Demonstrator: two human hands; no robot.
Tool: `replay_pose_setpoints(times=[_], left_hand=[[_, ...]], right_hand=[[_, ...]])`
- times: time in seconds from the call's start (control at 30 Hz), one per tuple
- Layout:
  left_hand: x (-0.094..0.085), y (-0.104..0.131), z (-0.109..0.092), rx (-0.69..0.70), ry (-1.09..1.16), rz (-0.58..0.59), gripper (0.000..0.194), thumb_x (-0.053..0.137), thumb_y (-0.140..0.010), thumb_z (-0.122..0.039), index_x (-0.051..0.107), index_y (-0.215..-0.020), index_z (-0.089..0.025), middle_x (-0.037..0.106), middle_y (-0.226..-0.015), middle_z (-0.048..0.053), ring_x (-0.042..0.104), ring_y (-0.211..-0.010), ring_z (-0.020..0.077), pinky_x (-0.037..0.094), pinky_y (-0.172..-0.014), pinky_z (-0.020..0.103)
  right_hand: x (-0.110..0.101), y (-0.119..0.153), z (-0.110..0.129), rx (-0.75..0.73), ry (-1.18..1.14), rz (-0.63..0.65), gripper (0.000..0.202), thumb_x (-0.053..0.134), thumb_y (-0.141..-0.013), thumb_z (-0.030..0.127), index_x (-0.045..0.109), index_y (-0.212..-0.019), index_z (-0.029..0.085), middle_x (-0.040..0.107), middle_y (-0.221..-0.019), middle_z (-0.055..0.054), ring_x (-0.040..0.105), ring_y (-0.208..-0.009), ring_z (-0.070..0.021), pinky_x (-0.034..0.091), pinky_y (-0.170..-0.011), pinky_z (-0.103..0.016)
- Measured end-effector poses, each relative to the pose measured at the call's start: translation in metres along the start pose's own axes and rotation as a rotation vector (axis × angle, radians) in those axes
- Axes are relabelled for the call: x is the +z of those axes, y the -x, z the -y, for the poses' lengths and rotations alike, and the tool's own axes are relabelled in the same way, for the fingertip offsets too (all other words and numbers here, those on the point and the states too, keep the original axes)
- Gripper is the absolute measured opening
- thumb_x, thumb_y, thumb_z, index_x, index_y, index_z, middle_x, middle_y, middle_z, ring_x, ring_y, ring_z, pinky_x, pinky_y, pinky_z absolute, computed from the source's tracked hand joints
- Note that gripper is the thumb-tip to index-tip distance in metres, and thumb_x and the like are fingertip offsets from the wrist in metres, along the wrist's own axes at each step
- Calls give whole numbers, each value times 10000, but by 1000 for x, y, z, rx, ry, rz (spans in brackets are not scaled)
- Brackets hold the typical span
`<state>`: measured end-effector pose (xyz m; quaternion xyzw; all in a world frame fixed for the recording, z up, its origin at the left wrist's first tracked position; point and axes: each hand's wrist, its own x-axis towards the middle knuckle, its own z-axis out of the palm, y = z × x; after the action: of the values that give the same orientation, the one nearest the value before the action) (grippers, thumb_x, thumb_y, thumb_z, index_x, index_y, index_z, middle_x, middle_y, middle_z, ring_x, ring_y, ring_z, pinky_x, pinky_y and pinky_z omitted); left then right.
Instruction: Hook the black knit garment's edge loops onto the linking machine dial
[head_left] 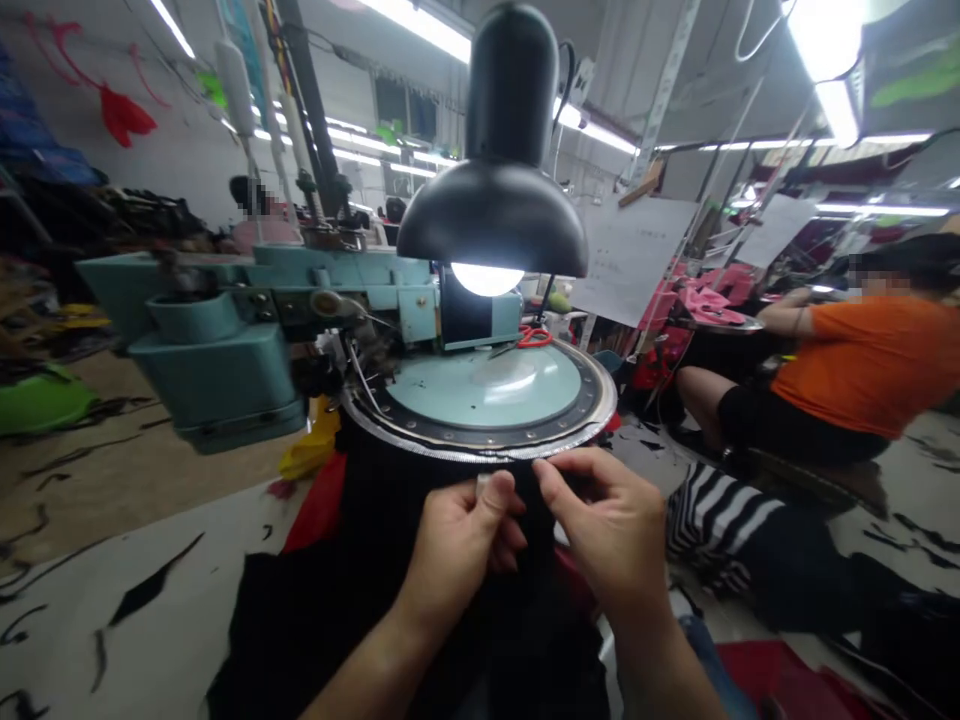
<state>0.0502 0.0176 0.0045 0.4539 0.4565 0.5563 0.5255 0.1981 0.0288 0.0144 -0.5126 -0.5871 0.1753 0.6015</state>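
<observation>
Head view: both bare hands meet at the near edge of a round machine, over black cloth (510,640) that hangs from just under its toothed metal ring (517,456) and spreads down between the forearms. The left hand (465,535) has its thumb pressed to its curled forefinger, closed on the black cloth a little below the ring; a small whitish piece (483,484) shows beside the thumb tip, too small to identify. The right hand (611,515) pinches the cloth's upper edge between thumb and forefinger, close against the ring, with the other fingers bent. Inside the ring lies a pale teal plate (480,390), and red-handled scissors (535,337) rest toward its far side. Above it stands a black lamp (491,215), its bulb lit. A teal machine housing (217,375) juts out to the left, with yellow cloth (304,455) and red cloth (321,505) below and beside it. Dark scraps (154,585) lie at lower left. On the right, striped cloth (731,510) lies near the right forearm, and beyond it sits a person in an orange top (870,355), near some pink cloth (709,300). Another person (259,235) is in the left background.
</observation>
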Motion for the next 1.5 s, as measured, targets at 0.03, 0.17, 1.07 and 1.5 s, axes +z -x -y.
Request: replay_pose_setpoints(times=[0.03,0.17,1.07,1.5], left_hand=[[1,-2,1,1,2,-9,608,685,-735,-708,656,-706,-102,621,-511,46,532,-383,92,371,-376,155],[4,-5,0,-52,43,-22,611,703,-710,-710,640,-730,-102,628,-519,44,526,-377,97,383,-378,166],[14,10,7,95,-48,-193,551,681,-773,-662,675,-783,-111,651,-583,55,515,-406,96,342,-348,163],[24,2,0,-19,52,-92,576,714,-726,-678,659,-791,-108,663,-570,52,551,-405,107,416,-394,173]], right_hand=[[-4,2,-9,95,-18,6,175,758,-744,350,723,-750,179,646,-612,1,542,-498,-121,435,-491,-224],[-22,8,-39,501,-465,222,251,740,-713,412,636,-770,191,446,-453,86,393,-359,-81,408,-431,-215],[-7,-16,8,-290,-70,144,141,681,-874,249,753,-759,207,739,-723,1,680,-653,-148,509,-664,-244],[-31,-9,-30,202,-497,340,260,773,-752,342,749,-977,214,664,-713,13,542,-516,-93,531,-596,-237]])
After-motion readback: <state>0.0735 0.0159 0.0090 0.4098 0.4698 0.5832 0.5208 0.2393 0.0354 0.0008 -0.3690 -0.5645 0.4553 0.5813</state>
